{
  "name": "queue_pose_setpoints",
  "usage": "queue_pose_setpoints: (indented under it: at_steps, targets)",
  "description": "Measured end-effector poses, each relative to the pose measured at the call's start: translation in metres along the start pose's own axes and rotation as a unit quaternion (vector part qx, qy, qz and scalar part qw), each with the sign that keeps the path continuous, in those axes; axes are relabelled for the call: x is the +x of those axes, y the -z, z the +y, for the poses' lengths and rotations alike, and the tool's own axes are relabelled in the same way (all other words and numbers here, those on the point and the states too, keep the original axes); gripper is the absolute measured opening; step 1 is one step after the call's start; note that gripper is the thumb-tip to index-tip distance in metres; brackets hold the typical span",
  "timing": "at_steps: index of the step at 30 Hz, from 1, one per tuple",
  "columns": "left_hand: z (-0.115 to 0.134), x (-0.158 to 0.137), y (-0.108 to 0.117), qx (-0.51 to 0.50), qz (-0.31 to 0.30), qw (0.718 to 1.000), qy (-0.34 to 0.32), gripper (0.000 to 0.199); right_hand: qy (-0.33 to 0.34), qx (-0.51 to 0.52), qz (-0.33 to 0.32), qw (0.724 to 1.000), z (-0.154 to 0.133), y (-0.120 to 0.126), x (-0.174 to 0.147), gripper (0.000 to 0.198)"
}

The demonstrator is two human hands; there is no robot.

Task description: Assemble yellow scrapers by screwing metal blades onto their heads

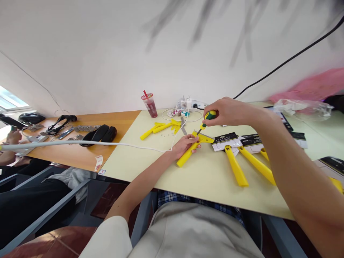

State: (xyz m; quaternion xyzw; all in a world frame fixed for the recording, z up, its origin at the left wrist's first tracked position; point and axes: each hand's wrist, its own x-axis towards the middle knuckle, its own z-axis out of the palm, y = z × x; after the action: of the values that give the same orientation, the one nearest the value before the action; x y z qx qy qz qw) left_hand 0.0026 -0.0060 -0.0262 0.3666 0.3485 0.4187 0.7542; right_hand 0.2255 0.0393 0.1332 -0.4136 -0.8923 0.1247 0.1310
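Note:
Near the middle of the pale table, my left hand point(185, 146) is closed around a yellow scraper point(186, 156), its handle slanting toward me and its wide head facing away. My right hand point(225, 111) grips a green and yellow screwdriver point(210, 114) from above. The screwdriver's tip points down at the scraper's head, close to my left fingers. Behind my left hand lie more yellow scraper parts point(164, 127), with several tiny screws point(168, 135) and a flat metal blade point(183, 123). To the right, yellow handles point(237, 168) stick out of black and white packaging cards point(226, 140).
A cup of red drink point(150, 106) with a straw stands by the wall, left of a power strip point(198, 104) with plugs. A white cable point(129, 144) crosses in front. Clear plastic wrap point(303, 109) lies at right. Another person's hand point(14, 136) is at far left.

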Motion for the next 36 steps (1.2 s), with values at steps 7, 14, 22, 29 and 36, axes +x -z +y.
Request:
queue_pose_setpoints:
  at_steps: [7,14,22,29,36]
  targets:
    - [0.000,0.000,0.000,-0.007,0.007,1.000,0.001,0.036,0.004,-0.011,-0.009,1.000,-0.014,-0.003,0.000,0.023]
    - [0.004,-0.003,-0.004,-0.036,0.035,0.999,0.002,0.031,0.025,-0.036,-0.024,0.999,-0.029,-0.013,0.003,0.024]
    - [0.000,-0.003,-0.004,-0.031,0.022,0.999,0.000,0.027,0.069,-0.039,-0.013,0.997,-0.031,-0.019,0.006,0.033]
    - [0.002,-0.003,-0.003,-0.047,0.017,0.999,-0.002,0.034,0.092,-0.012,0.048,0.995,-0.022,-0.032,0.015,0.030]
    - [0.002,-0.002,-0.005,-0.051,0.030,0.998,-0.010,0.039,0.120,0.127,0.037,0.984,-0.030,-0.040,0.017,0.027]
